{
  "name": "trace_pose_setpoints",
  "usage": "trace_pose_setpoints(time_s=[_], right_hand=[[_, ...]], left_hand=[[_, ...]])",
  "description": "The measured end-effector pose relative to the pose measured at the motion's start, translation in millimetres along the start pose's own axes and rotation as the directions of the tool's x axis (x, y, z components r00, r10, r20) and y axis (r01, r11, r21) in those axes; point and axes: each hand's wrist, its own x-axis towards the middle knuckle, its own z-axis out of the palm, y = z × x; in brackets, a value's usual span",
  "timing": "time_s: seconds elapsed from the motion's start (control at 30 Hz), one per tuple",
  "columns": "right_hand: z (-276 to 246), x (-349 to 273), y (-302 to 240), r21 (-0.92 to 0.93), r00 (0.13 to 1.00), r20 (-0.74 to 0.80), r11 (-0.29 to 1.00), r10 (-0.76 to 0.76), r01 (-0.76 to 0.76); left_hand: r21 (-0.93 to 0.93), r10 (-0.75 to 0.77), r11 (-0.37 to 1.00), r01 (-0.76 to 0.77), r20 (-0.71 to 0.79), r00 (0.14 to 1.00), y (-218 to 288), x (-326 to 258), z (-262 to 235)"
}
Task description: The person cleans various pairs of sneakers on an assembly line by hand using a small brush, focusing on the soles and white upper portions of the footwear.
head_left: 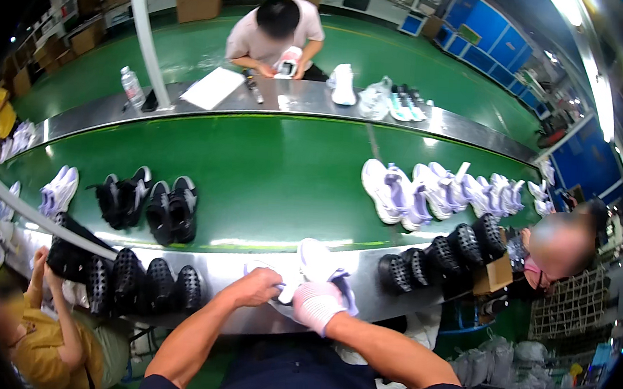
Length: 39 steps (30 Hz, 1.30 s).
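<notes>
At the near metal ledge, both my hands are on a white and lavender sneaker (287, 293) in front of my body. My left hand (257, 287) is bare, its fingers closed on the shoe's left side. My right hand (319, 306) wears a pale pink knit glove and is closed at the shoe's right side; its fingertips are hidden. Just beyond the gloved hand, a white sole (312, 259) points away from me, and lavender upper material (346, 291) shows to its right. How these parts join behind my hands I cannot make out.
Black shoes (160, 285) stand on the ledge at left, more black shoes (438, 257) at right. On the green belt (277, 170) sit black pairs (171, 209) and white-lavender pairs (392, 193). One person (276, 38) works opposite; others sit left (58, 343) and right (560, 243).
</notes>
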Motion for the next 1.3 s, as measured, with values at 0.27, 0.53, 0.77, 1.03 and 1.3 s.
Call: trace_pose_setpoints(time_s=[0.27, 0.53, 0.77, 1.03, 1.3], right_hand=[[33, 9, 8, 0.047, 0.992, -0.126, 0.999, 0.022, -0.016], [20, -5, 29, 0.323, 0.977, 0.082, 0.922, 0.199, -0.215], [-30, -67, 28, 0.075, 0.996, 0.029, 0.994, 0.082, -0.084], [-23, -87, 14, -0.128, 0.998, 0.062, 0.992, 0.016, -0.008], [7, -77, 1, -0.282, 0.966, -0.001, 0.927, -0.259, 0.248]], left_hand=[[-0.313, -0.149, 0.937, 0.156, 0.045, 0.988, -17, 9, -11], [-0.220, -0.131, 0.964, 0.148, 0.090, 0.987, -23, 9, -3], [-0.243, -0.138, 0.961, 0.129, -0.021, 0.990, -28, 3, 16], [-0.296, -0.205, 0.935, 0.197, 0.004, 0.979, -26, 3, 21], [-0.327, -0.276, 0.912, 0.246, -0.047, 0.960, -9, 4, 22]])
